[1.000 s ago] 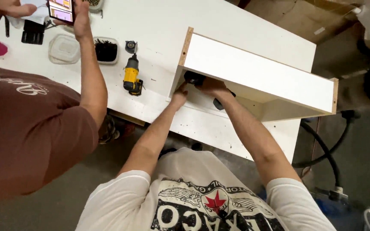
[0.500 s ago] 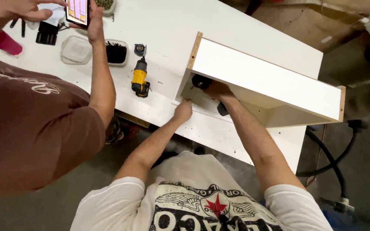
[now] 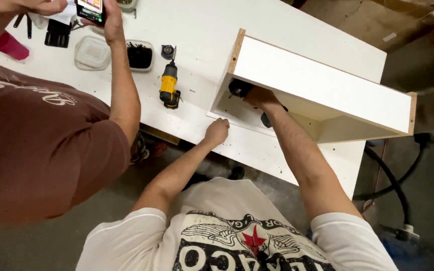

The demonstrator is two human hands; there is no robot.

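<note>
A long white cabinet box [image 3: 322, 93] with raw wood edges lies on its side toward the right end of the white desk [image 3: 202, 30], its open face turned toward the person, and inside its left end the right hand [image 3: 261, 96] is closed around a dark power tool [image 3: 240, 89]. The left hand [image 3: 217, 132] rests curled in a loose fist on the desk's near edge, just outside the box and holding nothing. Farther left lie a yellow and black drill [image 3: 169, 89] and a small tray of dark screws [image 3: 139, 55], where a co-worker in a brown shirt [image 3: 41, 145] holds up a phone [image 3: 90, 9].
</note>
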